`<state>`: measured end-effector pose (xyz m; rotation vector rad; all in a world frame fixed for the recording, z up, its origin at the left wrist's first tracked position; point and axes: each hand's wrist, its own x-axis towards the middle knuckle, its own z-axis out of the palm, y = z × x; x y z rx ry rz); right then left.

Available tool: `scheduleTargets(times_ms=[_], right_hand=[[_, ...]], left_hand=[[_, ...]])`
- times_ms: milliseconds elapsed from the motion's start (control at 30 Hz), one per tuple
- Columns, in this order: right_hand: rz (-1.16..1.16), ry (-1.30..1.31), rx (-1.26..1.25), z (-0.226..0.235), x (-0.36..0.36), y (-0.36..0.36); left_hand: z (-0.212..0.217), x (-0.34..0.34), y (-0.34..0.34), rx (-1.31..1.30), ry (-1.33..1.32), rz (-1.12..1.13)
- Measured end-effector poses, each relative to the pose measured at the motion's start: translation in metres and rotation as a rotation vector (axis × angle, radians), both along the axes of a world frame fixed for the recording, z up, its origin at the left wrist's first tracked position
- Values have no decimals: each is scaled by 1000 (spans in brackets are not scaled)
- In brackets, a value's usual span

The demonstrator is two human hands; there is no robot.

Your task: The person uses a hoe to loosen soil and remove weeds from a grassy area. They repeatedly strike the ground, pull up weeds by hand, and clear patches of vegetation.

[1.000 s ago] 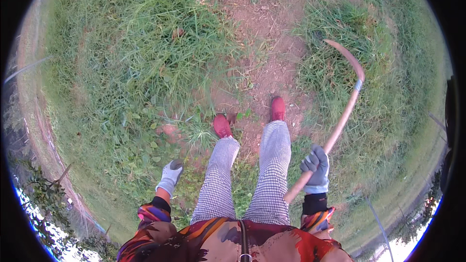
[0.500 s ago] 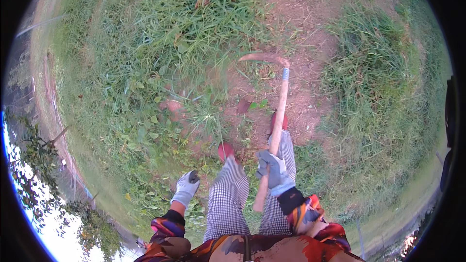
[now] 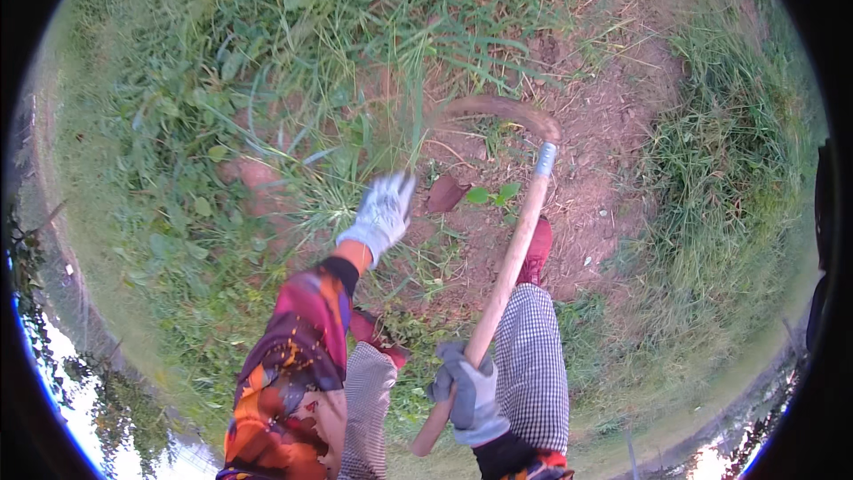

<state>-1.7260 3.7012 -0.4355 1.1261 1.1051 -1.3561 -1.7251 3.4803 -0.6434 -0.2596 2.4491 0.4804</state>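
Note:
My right hand (image 3: 466, 394), in a grey and white glove, is closed round the lower part of a sickle's long wooden handle. The sickle (image 3: 508, 283) slants up and away, a pale blue band near its head. Its brown curved blade (image 3: 498, 107) hooks leftward over bare soil, the tip blurred among grass blades. My left hand (image 3: 382, 213), gloved too, is stretched forward beside a grass clump (image 3: 324, 200), short of the blade. Its fingers look extended, though smeared by motion, and nothing shows in them.
Dense grass (image 3: 355, 0) grows ahead, with another thick patch (image 3: 711, 133) at the right. A strip of reddish soil (image 3: 604, 116) runs between them. A dry brown leaf (image 3: 446, 194) and a small green seedling (image 3: 493, 196) lie near my right red shoe (image 3: 537, 249).
My left hand has reached forward from beside my leg, its fingers uncurling. I lean closer to the ground. The sickle stays in my right hand, its head slightly farther right.

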Motion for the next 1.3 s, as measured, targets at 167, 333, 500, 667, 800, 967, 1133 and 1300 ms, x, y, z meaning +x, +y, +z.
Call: scheduleTargets(times_ms=[167,333,500,667,800,967,1133,1300], right_hand=[[-117,-98,66,-2,32,8],[46,75,27,-4,57,12],[266,230,14,-12,86,19],[471,266,13,-38,154,51],[524,173,19,-66,156,55],[483,417,-89,-99,129,36],[572,146,56,-125,180,89],[456,311,26,-103,141,57]], left_hand=[[-58,31,-48,-493,-148,-137],[-56,67,-60,-633,-597,-170],[-37,96,-57,-479,-556,217],[-33,133,-34,-322,-512,428],[-34,147,-44,-204,-443,546],[-44,162,-45,-164,-397,708],[-47,159,-43,-175,-356,663],[-41,152,-44,-152,-372,700]])
